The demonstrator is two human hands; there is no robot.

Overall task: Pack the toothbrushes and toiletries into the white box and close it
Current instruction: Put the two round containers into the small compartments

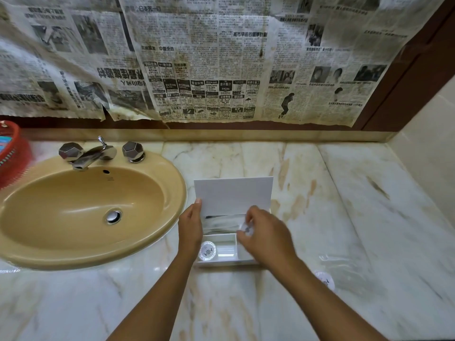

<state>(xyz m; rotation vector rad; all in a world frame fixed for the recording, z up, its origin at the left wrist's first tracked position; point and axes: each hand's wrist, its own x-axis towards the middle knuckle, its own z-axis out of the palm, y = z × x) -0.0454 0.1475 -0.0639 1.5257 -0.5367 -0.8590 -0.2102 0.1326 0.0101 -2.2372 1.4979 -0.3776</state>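
The white box (221, 263) sits on the marble counter right of the sink, its lid (234, 194) raised upright. My left hand (190, 226) holds the lid's left edge. My right hand (264, 233) hovers over the box's right half and pinches a small round white toiletry packet (247, 228). Inside the box lie a round white packet with a dark print (208, 251) at the left and clear-wrapped items (221, 223) at the back. Another round packet in clear wrap (325, 279) lies on the counter to the right of the box.
A tan oval sink (81, 207) with a chrome tap (93, 155) fills the left. A red basket (11, 153) stands at the far left edge. Newspaper sheets (209, 57) cover the wall behind. A tiled side wall (428, 153) bounds the counter on the right.
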